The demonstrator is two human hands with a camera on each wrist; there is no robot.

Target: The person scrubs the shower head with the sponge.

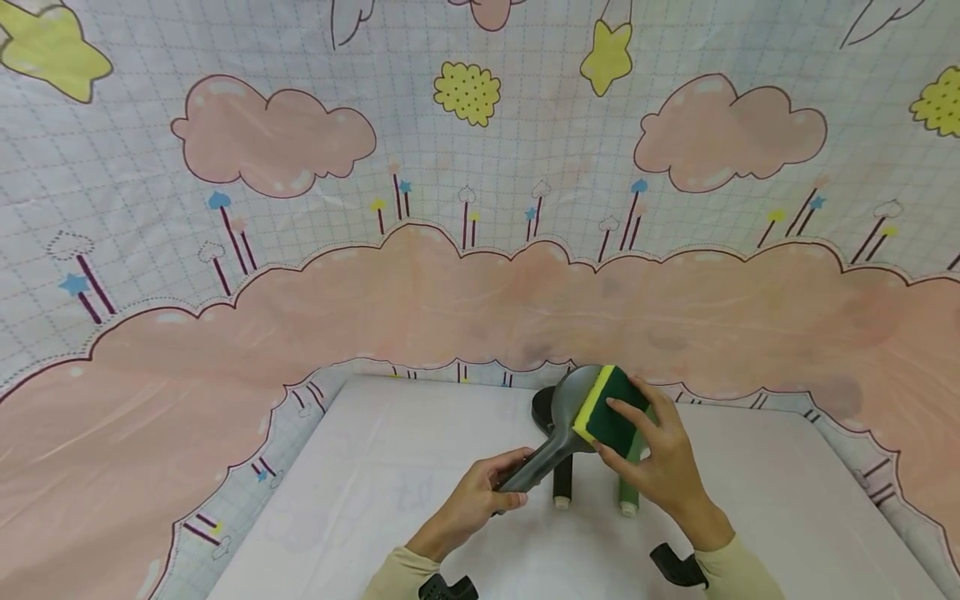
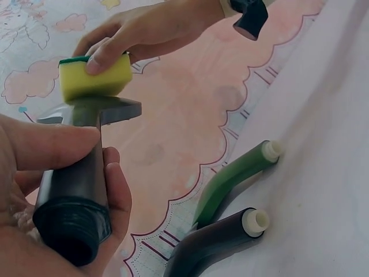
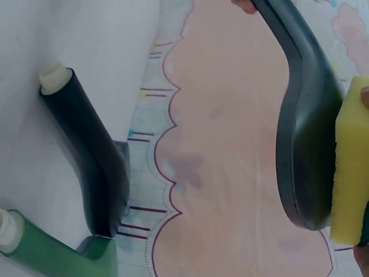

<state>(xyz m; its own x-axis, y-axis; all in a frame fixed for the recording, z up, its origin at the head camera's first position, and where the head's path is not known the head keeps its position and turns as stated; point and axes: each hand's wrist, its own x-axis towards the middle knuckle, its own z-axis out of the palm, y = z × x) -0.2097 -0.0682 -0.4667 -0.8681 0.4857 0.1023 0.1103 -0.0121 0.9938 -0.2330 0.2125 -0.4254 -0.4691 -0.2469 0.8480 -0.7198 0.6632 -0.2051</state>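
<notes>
A dark grey handheld shower head is held up over the white table, tilted with its round head up and to the right. My left hand grips its handle near the lower end; a threaded opening shows below the palm in the left wrist view. My right hand pinches a sponge, yellow with a dark green scouring side. The sponge's yellow side lies against the rounded back of the shower head, green side toward the fingers. Most of the right hand is out of its own wrist view.
Behind the held one, a black shower head and a green shower head lie side by side on the white table, pale connector ends toward me. A patterned cloth with pink clouds hangs behind the table's back edge.
</notes>
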